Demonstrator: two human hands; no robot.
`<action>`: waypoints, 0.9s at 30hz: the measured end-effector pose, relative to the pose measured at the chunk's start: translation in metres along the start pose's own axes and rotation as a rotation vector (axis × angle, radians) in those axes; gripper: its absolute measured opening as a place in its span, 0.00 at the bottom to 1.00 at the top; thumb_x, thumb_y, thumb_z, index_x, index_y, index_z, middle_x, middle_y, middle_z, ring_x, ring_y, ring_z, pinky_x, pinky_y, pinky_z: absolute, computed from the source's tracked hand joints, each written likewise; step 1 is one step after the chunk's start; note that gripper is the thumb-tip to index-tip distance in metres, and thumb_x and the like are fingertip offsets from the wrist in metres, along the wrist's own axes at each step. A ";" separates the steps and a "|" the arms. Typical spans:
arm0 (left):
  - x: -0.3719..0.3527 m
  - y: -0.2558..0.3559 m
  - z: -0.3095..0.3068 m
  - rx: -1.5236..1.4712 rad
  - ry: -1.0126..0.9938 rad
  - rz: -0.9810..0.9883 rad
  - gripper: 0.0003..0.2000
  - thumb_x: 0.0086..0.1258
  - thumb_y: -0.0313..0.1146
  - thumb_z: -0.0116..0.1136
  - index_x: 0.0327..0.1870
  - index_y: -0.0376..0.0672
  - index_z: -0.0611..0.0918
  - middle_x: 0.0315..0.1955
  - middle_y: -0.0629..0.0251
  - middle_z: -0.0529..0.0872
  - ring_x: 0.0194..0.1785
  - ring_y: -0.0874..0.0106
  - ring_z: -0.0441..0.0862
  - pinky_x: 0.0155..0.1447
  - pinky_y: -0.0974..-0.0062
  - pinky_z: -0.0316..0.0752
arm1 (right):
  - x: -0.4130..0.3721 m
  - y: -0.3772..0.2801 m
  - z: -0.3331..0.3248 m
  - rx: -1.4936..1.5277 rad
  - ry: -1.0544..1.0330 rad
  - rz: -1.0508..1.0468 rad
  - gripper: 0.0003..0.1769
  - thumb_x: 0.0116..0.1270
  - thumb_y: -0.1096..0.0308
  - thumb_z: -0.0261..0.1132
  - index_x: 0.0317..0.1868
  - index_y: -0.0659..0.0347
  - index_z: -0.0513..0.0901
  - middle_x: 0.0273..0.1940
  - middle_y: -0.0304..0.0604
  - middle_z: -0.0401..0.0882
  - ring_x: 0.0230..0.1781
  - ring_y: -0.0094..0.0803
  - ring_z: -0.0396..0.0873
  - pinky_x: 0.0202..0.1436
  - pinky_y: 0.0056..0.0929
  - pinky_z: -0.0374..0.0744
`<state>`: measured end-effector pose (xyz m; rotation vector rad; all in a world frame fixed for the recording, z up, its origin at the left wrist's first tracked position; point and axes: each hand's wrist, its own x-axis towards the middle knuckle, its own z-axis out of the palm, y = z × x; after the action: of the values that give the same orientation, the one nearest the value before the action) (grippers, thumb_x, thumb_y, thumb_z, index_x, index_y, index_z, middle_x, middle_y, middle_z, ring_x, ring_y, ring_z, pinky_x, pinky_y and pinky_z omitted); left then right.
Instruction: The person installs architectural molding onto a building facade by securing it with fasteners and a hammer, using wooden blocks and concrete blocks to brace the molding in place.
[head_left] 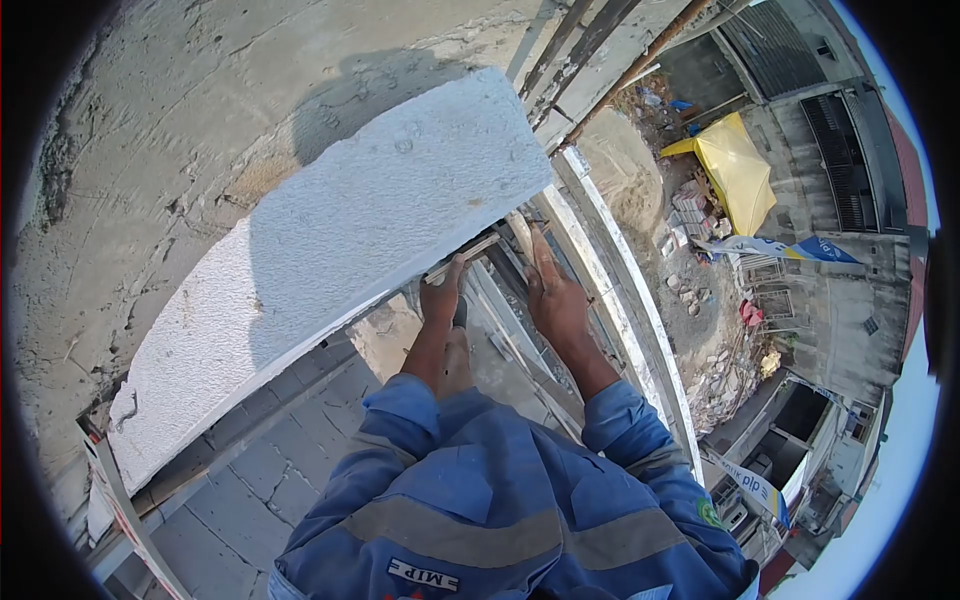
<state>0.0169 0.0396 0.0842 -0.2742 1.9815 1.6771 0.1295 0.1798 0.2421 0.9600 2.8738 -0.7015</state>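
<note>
A large pale slab [380, 190] with a rough, pitted face lies slantwise against the grey concrete surface. Below its lower right edge, my left hand [441, 297] is closed at the end of a thin wooden strip [470, 255]. To the right of it, my right hand [556, 300] reaches up with its fingers along a short piece of wood [521, 235] near the slab's corner. The fingers of this hand are closed together on that wood. A dark object [460, 312] shows beside my left wrist, partly hidden.
Metal bars [590, 60] run above the slab's right corner. Long pale rails [625, 290] curve down on the right, with a drop to rubble and a yellow canopy [735, 170] far below. Grey blocks [270, 480] form a surface at the lower left, beside a metal frame [125, 510].
</note>
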 end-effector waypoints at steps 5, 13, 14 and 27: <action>-0.005 0.006 -0.004 0.031 -0.053 0.080 0.29 0.64 0.50 0.72 0.57 0.35 0.83 0.52 0.59 0.88 0.54 0.66 0.85 0.61 0.69 0.75 | 0.004 0.002 -0.002 -0.128 -0.228 0.111 0.35 0.76 0.56 0.58 0.79 0.38 0.57 0.42 0.62 0.85 0.38 0.60 0.85 0.43 0.53 0.83; -0.011 -0.019 -0.037 0.402 -0.062 -0.017 0.38 0.63 0.53 0.72 0.65 0.31 0.75 0.59 0.50 0.81 0.59 0.61 0.80 0.61 0.65 0.75 | -0.060 0.037 0.012 0.265 0.110 0.278 0.30 0.73 0.56 0.63 0.70 0.60 0.71 0.46 0.64 0.85 0.42 0.60 0.85 0.45 0.50 0.83; -0.015 -0.029 -0.046 0.609 0.073 0.170 0.42 0.62 0.56 0.71 0.66 0.30 0.73 0.58 0.48 0.80 0.55 0.61 0.81 0.57 0.63 0.77 | -0.073 0.043 0.015 0.287 0.118 0.308 0.30 0.73 0.56 0.63 0.70 0.60 0.71 0.46 0.64 0.85 0.42 0.60 0.85 0.45 0.50 0.83; -0.029 0.096 0.006 1.075 -0.463 1.010 0.34 0.64 0.30 0.67 0.72 0.36 0.67 0.65 0.46 0.74 0.64 0.47 0.76 0.64 0.56 0.75 | -0.143 0.082 0.044 0.098 0.283 0.389 0.22 0.67 0.67 0.68 0.58 0.67 0.76 0.48 0.59 0.81 0.44 0.54 0.79 0.47 0.48 0.76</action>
<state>-0.0024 0.0602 0.1805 1.5265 2.4033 0.6739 0.2882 0.1384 0.1929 1.6946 2.7540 -0.7220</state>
